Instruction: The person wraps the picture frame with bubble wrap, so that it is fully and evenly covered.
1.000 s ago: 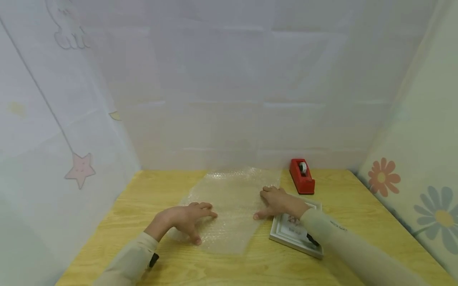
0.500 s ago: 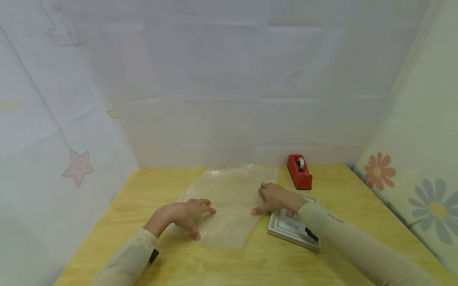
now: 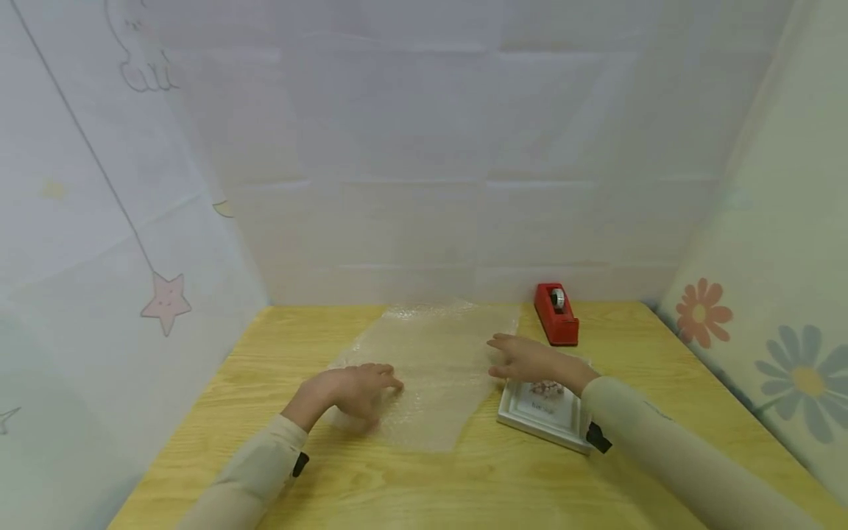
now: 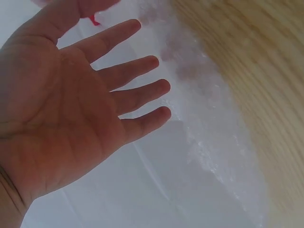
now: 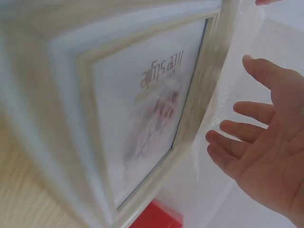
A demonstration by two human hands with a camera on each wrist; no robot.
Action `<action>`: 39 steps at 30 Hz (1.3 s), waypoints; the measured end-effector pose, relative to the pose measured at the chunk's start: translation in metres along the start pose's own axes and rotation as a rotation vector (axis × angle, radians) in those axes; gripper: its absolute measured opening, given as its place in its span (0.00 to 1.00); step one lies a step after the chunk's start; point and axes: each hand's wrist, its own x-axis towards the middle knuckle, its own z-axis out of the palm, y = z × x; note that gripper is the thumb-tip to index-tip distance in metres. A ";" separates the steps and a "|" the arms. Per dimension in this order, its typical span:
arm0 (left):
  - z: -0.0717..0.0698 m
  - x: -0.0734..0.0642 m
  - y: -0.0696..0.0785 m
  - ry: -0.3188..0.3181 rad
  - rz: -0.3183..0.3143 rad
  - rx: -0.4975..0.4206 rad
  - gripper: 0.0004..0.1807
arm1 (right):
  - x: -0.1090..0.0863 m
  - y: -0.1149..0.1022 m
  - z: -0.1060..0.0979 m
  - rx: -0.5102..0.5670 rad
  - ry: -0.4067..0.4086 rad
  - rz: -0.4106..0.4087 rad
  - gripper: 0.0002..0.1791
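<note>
A sheet of clear bubble wrap point(image 3: 430, 397) lies flat on the wooden table. Over its left part is my left hand point(image 3: 354, 390); in the left wrist view its fingers are spread and hold nothing. My right hand point(image 3: 533, 361) hovers between the wrap's right edge and a white picture frame point(image 3: 539, 408), covering the frame's far part in the head view. From the right wrist, the right hand point(image 5: 266, 142) shows loosely extended fingers with nothing in them. The frame lies face up and holds a flower print with lettering.
A red tape dispenser point(image 3: 558, 316) with a roll of tape stands at the back right, behind the picture frame. White sheeting point(image 3: 424, 147) hangs behind the yellow wooden table point(image 3: 397, 489), and printed cloth walls flank both sides.
My right hand has shifted to the right, away from the bubble wrap's edge and further over the picture frame. The left hand stays over the wrap's left part, moving slightly. The head view shifts a little.
</note>
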 end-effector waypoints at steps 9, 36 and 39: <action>-0.015 0.026 0.027 0.239 0.092 -0.029 0.24 | -0.055 0.014 -0.012 0.074 0.267 0.014 0.26; -0.006 0.140 0.135 0.300 -0.027 -0.612 0.17 | -0.145 0.052 0.017 0.771 0.331 0.668 0.26; -0.002 0.142 0.138 0.305 -0.054 -0.571 0.20 | -0.144 0.051 0.019 0.808 0.339 0.659 0.21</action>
